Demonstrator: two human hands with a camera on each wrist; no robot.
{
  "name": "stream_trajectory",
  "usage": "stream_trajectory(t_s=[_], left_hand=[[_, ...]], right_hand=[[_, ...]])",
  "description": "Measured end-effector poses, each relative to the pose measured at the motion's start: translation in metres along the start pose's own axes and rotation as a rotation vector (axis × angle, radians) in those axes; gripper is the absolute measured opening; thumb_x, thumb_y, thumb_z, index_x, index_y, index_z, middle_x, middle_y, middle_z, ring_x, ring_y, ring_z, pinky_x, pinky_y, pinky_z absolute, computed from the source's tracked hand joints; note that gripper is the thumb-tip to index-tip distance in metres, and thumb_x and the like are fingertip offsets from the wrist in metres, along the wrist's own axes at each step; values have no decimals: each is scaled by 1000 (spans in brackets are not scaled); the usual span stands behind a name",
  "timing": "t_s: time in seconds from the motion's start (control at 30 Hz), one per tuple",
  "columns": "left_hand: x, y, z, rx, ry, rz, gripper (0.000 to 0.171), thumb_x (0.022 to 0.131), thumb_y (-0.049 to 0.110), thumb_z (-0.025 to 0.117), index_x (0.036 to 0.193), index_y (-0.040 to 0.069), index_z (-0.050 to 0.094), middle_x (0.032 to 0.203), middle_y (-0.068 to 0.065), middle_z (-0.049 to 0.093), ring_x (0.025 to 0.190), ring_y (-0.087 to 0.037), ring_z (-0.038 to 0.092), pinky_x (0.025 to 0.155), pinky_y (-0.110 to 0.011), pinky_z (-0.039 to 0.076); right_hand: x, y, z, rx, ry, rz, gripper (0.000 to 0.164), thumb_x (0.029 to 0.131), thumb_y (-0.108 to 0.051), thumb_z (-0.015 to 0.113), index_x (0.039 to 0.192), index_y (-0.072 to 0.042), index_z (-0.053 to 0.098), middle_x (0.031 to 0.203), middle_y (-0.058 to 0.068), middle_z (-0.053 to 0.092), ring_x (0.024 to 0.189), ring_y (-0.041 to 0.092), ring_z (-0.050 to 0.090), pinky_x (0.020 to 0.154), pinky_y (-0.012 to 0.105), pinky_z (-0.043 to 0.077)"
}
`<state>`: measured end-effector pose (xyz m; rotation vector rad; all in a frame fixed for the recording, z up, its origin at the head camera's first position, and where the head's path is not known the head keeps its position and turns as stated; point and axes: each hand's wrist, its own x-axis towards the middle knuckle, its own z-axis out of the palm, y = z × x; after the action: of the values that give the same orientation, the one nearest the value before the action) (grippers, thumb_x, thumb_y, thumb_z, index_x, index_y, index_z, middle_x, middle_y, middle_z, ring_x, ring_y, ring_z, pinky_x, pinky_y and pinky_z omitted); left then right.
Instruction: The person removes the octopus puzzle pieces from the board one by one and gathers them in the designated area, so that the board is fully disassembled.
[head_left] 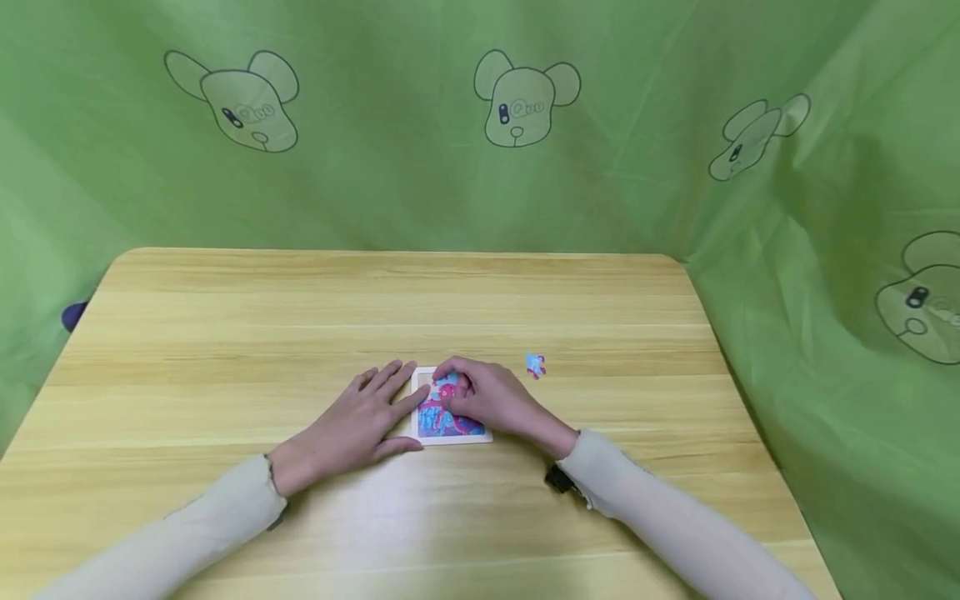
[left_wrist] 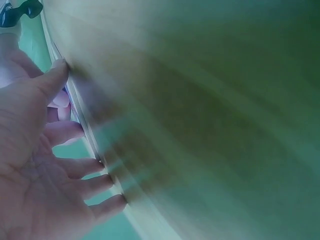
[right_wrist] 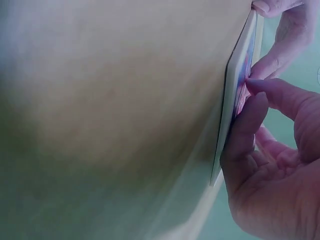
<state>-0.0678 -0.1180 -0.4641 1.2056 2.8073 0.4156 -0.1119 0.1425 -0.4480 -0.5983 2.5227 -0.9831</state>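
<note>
Holding my right fingers [head_left: 455, 365] curled over the puzzle [head_left: 431, 422] on the desk [head_left: 600, 300], though whether they pinch anything I cannot tell, I could jolt it askew if my straight, spread left fingers [head_left: 407, 403] let its white frame [head_left: 457, 441] slide.

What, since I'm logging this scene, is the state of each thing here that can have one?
Framed puzzle: flat on the table, partly filled, bare patch at far left corner.
Loose piece: apart from the puzzle, picture up.
Left hand: fingers spread, touching the puzzle's left side.
Right hand: fingers curled at the puzzle's surface; whether they pinch anything is unclear.
Green curtain: hanging, creased.
</note>
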Motion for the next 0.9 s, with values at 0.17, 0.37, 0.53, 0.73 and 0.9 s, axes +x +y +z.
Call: stream_trajectory(t_s=[0.17, 0.37, 0.53, 0.73, 0.9], left_hand=[[0, 0, 0, 7, 3, 3, 77, 105, 55, 68, 161, 4, 54, 170, -32, 33, 156, -51, 34, 118, -69, 35], [0, 1, 1, 13, 13, 13, 75, 105, 54, 68, 160, 4, 55, 169, -33, 34, 155, -51, 35, 117, -69, 36], [1, 1, 1, 22, 13, 11, 75, 106, 54, 68, 160, 4, 55, 169, -32, 35, 155, -51, 36, 117, -68, 37], [0, 1, 0, 34, 12, 6, 76, 105, 56, 68, 160, 5, 55, 169, -32, 35, 155, -50, 36, 117, -68, 37], [0, 0, 0, 31, 9, 6, 77, 105, 56, 68, 160, 5, 55, 169, -32, 34, 155, -50, 35, 117, -68, 37]], right_hand=[[-1, -1, 2, 20, 17, 13, 34, 98, -15, 83, 129, -19, 72, 82, -4, 60, 66, 12, 52, 64, 30, 43], [-1, 0, -2, 82, 38, 94, 43, 97, -15, 85, 135, -11, 66, 83, -1, 64, 69, 15, 57, 67, 33, 48], [1, 3, -6, 53, 56, 134, 35, 97, -16, 85, 127, -10, 69, 81, -1, 65, 68, 15, 57, 67, 34, 49], [1, 4, -7, 57, 64, 105, 30, 97, -14, 85, 121, -12, 68, 83, -1, 64, 69, 14, 57, 67, 32, 48], [0, 4, -6, 54, 79, 76, 31, 96, -13, 86, 119, -13, 66, 85, 1, 62, 71, 15, 55, 67, 31, 46]])
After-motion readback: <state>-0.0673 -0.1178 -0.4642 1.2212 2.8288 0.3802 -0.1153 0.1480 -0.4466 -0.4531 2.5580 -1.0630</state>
